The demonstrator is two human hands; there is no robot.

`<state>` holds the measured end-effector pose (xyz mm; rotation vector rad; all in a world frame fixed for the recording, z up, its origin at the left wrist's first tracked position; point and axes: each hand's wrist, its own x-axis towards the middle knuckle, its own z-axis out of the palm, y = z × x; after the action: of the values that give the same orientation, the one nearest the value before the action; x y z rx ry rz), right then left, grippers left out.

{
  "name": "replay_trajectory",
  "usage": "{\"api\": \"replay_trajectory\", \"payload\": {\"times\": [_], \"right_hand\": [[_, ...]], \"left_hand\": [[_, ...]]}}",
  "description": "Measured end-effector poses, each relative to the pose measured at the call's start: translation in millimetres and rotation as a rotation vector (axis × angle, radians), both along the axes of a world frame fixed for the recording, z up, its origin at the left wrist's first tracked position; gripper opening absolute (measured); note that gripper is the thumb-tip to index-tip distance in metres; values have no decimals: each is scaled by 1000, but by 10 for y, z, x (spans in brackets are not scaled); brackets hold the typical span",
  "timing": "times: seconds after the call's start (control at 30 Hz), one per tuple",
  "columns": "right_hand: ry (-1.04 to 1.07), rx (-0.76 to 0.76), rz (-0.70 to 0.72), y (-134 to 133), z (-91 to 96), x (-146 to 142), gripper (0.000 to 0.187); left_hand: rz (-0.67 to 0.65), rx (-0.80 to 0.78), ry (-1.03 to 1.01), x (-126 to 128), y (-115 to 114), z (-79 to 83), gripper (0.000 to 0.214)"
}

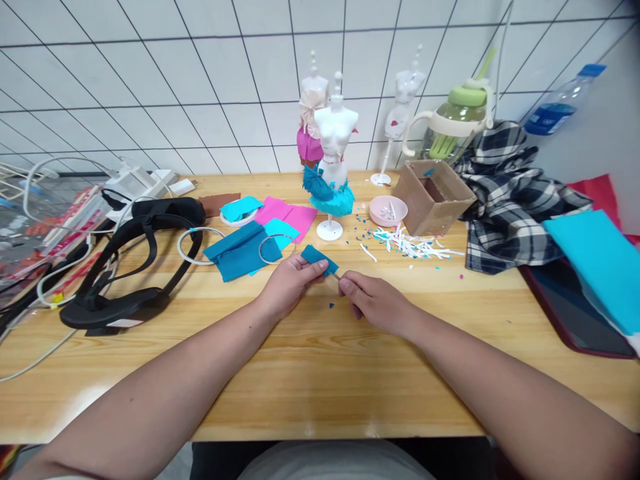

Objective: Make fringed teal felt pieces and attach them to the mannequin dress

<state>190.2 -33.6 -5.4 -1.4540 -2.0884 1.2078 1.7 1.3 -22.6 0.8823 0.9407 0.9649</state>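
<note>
My left hand [293,283] pinches a small piece of teal fabric [317,257] just above the wooden table [320,373]. My right hand [373,301] is closed beside it, fingers curled round a thin metal tool whose tip [336,275] touches the fabric's lower edge; I cannot make out what tool it is. A tiny teal scrap [331,305] lies on the table under the hands. Behind them stands a small white mannequin [334,143] wearing a teal fringed skirt [330,193].
Teal and pink fabric pieces [260,230] and wire rings lie left of centre. A black headset [135,267] and cables sit far left. A pink dish [388,211], cardboard box [433,197], paper shreds, plaid shirt [510,200], bottles and two more mannequins fill the back right.
</note>
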Motion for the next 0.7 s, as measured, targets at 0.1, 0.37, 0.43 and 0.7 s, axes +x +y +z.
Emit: {"api": "replay_trajectory", "payload": {"times": [0.1,0.37,0.43,0.7], "right_hand": [[31,-16,-9,12,-11,-3,39],[116,-52,-6,38,-25,3,39],[140,-69,-7,36,-21,-1,39],[213,-154,-9,31,-41,-4,39]], "left_hand": [[-70,26,41,-21,6,-40,21],[-130,39,64,-45,6,-56,25],[-136,43,50,-45,2,-48,23],[-157,49,45,-42,-6,-32,23]]}}
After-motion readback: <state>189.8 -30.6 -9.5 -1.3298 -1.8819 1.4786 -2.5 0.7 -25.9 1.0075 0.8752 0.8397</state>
